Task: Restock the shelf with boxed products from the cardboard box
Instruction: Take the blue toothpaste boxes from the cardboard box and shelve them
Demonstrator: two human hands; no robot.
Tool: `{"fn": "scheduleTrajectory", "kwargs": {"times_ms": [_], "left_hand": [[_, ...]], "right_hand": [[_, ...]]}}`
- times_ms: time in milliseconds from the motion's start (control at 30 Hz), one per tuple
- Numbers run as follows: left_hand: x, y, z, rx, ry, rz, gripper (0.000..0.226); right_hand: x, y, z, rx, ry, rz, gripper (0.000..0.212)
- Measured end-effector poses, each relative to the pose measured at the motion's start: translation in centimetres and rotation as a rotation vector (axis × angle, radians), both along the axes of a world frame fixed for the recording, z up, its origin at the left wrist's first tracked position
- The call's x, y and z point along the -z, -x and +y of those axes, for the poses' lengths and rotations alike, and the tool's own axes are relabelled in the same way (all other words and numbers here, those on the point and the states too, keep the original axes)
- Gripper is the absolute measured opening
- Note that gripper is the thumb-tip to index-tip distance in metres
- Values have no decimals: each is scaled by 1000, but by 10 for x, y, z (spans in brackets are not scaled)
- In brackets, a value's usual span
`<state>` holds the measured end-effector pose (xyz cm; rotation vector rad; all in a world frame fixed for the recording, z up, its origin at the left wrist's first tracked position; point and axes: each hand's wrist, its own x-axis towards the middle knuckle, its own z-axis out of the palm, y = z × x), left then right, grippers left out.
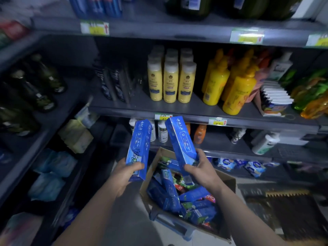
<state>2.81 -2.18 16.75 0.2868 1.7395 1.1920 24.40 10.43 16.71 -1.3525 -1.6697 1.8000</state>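
Left hand (126, 172) gripping upright blue box (139, 148), right hand (200, 168) gripping 2nd blue box (181, 141)

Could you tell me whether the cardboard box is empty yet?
Not empty: many blue cartons lie piled inside the cardboard box.

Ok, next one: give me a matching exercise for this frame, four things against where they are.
Things:
1. long blue carton with handwriting
2. long blue carton without handwriting
3. brown cardboard box
4. pale yellow white-capped bottles
Places:
A. grey middle shelf
B. in the right hand
C. in the left hand
D. beneath both hands
Pairs: 1-C, 2-B, 3-D, 4-A
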Motion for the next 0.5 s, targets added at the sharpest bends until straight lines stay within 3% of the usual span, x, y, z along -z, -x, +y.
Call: {"fn": "scheduleTrajectory", "kwargs": {"times_ms": [167,300,433,500], "left_hand": [[-25,28,-23,-118,-115,58,36],[-46,55,-56,-322,-150,98,31],[-67,87,-102,-434,-246,48,23],[-81,104,-131,-491,-279,35,27]], "right_hand": [[-19,45,-1,-92,-38,14,52],[-41,87,-12,-143,8,74,39],[-62,135,-35,-212,-10,108,45],[-78,161,-54,-266,-17,137,38]]}}
